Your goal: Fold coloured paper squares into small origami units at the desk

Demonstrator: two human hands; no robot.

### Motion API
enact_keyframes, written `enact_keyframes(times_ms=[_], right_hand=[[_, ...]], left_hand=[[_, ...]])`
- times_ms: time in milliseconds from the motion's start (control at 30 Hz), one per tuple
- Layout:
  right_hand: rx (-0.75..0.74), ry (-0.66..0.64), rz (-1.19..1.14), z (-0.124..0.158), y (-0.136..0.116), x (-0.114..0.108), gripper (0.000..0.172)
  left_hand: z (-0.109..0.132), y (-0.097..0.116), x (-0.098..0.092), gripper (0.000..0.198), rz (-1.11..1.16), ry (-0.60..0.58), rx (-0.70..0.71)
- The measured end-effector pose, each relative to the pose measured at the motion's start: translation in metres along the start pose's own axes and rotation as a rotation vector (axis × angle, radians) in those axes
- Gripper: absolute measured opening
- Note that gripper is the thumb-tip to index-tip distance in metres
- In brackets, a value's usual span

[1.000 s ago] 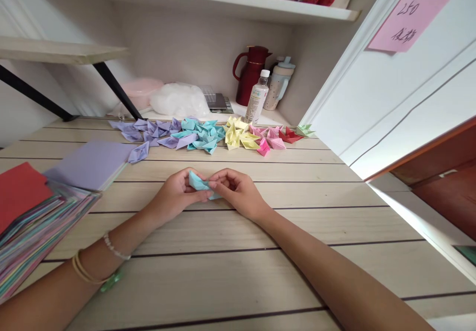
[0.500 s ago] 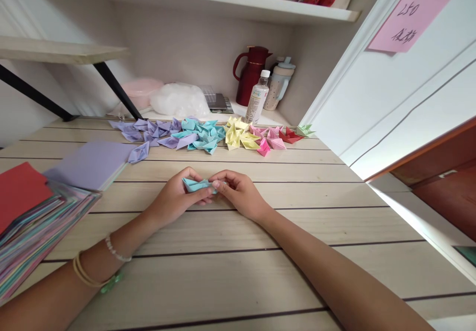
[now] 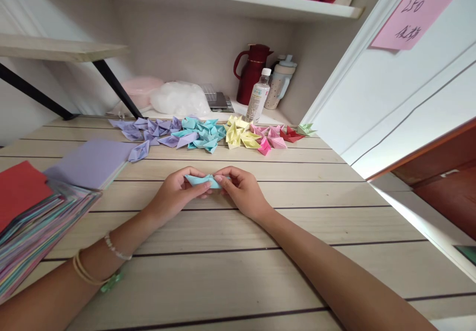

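Note:
Between my two hands is a light blue folded paper boat (image 3: 201, 181), held just above the wooden table (image 3: 208, 276). My left hand (image 3: 181, 188) pinches its left part, thumb in front and fingers behind. With thumb and forefinger, my right hand (image 3: 240, 188) grips the right end, mostly covering it. Beyond my hands lies a row of folded paper boats: purple ones (image 3: 139, 151), light blue ones (image 3: 204, 142), yellow ones (image 3: 234, 137), pink ones (image 3: 265, 146), a red one (image 3: 290, 135) and a pale green one (image 3: 307, 129).
At the left lie a purple paper stack (image 3: 91, 160), a red sheet (image 3: 22, 192) and many coloured sheets (image 3: 48, 237). Behind the boats stand a clear bottle (image 3: 258, 100), a dark red jug (image 3: 253, 76) and a tumbler (image 3: 278, 85). A black bracket (image 3: 117, 89) supports a small shelf.
My right hand has shifted slightly right along the paper boat, its thumb nearer the middle. The boat now looks straighter and flatter along its front. The row of boats is unchanged.

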State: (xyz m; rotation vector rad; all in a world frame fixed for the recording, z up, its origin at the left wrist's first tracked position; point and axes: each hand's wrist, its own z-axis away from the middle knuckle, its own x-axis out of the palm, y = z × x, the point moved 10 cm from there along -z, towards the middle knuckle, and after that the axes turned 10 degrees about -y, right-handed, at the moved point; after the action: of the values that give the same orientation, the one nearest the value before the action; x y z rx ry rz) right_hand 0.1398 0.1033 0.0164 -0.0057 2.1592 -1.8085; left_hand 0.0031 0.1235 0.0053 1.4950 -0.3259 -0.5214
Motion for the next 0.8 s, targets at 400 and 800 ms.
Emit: enact_keyframes(times_ms=[400, 800], right_hand=[[0.013, -0.050, 0.002, 0.001, -0.002, 0.005, 0.029], [0.007, -0.078, 0.223, 0.002, -0.008, 0.007, 0.025]], left_hand=[[0.000, 0.001, -0.002, 0.035, 0.019, 0.010, -0.005], [0.001, 0.001, 0.011, 0.032, -0.143, -0.078, 0.020]])
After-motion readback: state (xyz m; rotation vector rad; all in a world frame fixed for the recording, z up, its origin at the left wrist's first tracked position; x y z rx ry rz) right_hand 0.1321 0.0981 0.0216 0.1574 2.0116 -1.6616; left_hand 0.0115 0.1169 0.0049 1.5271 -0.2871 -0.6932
